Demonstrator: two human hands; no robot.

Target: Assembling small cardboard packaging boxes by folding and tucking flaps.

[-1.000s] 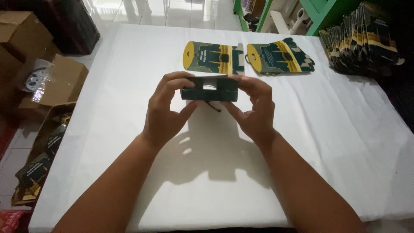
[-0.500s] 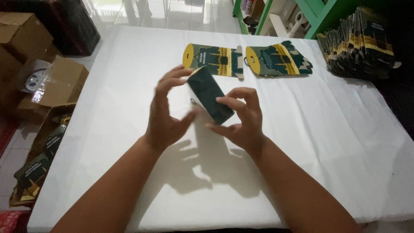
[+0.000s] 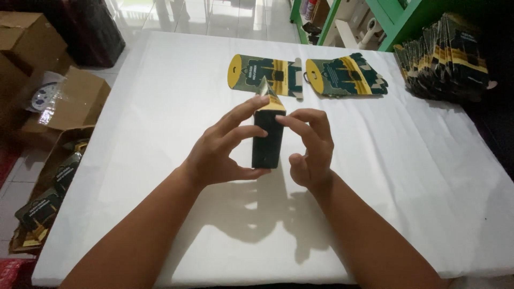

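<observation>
A white-covered table [image 3: 160, 123] fills the view. At its far right edge lies a stack of flat dark packs [image 3: 447, 64]; two flat dark-and-yellow cartons [image 3: 308, 75] lie beyond the hands. Above the table's middle, the left hand [image 3: 219, 152] and right hand [image 3: 310, 152] pinch a small dark box [image 3: 266, 140] upright between their fingers, its top flap raised.

On the white-clothed worktop [image 3: 160, 107] lie two flat unfolded green-and-yellow carton blanks [image 3: 265, 75] [image 3: 345, 76] side by side, a leaning stack of the same blanks [image 3: 444, 61] at the far right, with open cardboard boxes [image 3: 64, 101] on the floor at left and green shelving [image 3: 412, 16] beyond.
</observation>
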